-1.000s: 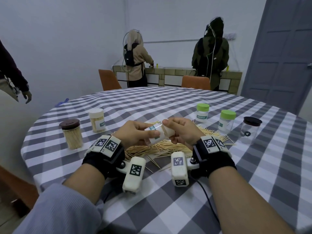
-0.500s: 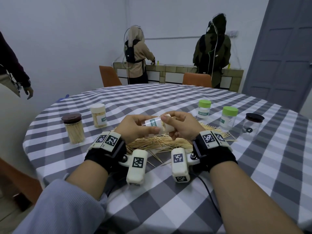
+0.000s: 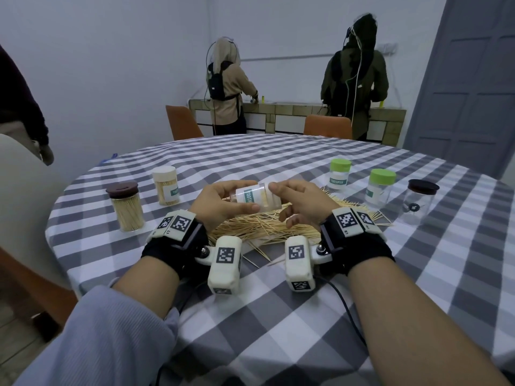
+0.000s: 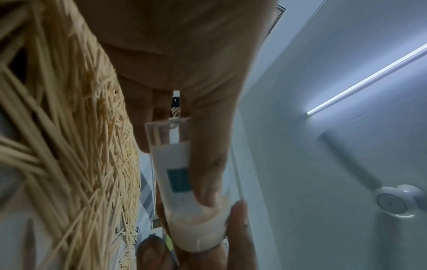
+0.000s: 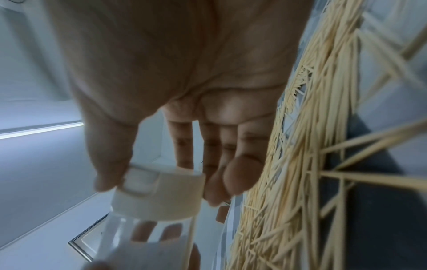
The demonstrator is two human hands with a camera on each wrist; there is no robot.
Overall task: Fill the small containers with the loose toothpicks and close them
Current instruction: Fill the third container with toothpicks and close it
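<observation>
A small container [image 3: 255, 196] was gripped sideways by the left hand [image 3: 220, 203] while its cap [image 5: 159, 195] was pinched by the right hand [image 3: 299, 200] above the toothpicks [image 3: 264, 229].

Six containers [image 3: 255, 196], one toothpick pile [image 3: 259, 228]

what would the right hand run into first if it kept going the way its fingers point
The right hand points left, toward the left hand. Its fingertips already touch the white cap of the small container, so the cap comes first, then the left hand gripping the body.
</observation>
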